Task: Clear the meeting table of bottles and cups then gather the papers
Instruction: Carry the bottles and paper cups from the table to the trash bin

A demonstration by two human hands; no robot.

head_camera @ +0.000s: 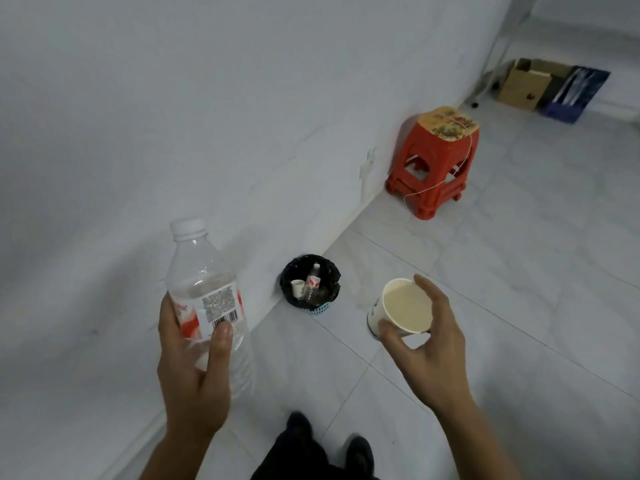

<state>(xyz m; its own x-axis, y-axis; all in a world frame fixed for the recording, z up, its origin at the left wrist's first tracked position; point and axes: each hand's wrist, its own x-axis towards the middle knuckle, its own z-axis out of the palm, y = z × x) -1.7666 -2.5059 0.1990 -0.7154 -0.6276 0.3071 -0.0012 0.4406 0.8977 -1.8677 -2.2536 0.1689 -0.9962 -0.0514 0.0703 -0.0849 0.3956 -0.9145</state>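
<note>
While I stand over the tiled floor, my left hand (pixel 194 368) is wrapped around a capped plastic bottle (pixel 207 299), thumb pressed across its label, the bottle upright and apparently near empty. My right hand (pixel 429 341) pinches a paper cup (pixel 401 308) by its rim and side, fingers curled round it, mouth tilted toward me; I cannot tell whether anything is left inside. Ahead, against the wall on the left, sits a small bin (pixel 310 285) with a black liner, already holding another bottle and a cup. A red stool (pixel 434 161) stands farther off along the same wall, with boxes (pixel 526 84) in the far right corner. No meeting table or papers are in view.

Both items hang well short of the bin, so my judgement is that the drop comes next. To do it cleanly I would step closer, bring each hand directly above the opening, and release low, one at a time. The bin is narrow and partly filled; a toss from here could bounce out. The cup is best kept level until it is over the liner.
</note>
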